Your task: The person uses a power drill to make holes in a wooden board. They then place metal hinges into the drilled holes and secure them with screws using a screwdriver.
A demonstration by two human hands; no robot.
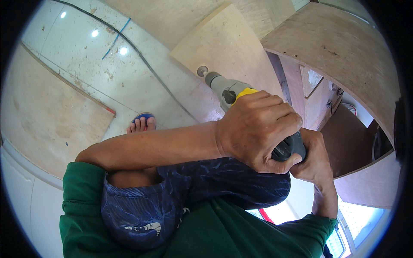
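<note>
I hold a grey, black and yellow power drill (230, 90) pointed away from me. My left hand (258, 131) is wrapped over the top of its body, thumb curled down by the black rear part. My right hand (313, 155) grips the drill behind and beneath my left, partly hidden by it. At the drill's front, a round bit (202, 71) meets the face of a pale plywood board (232, 47) near its corner; whether it has cut into the wood I cannot tell.
A plywood cabinet (335, 38) with open compartments stands at my right. Another panel (51, 107) lies at the left. A black cable (142, 60) and a thin blue strip (116, 38) cross the tiled floor (73, 47). My sandalled foot (142, 122) shows beyond my left forearm.
</note>
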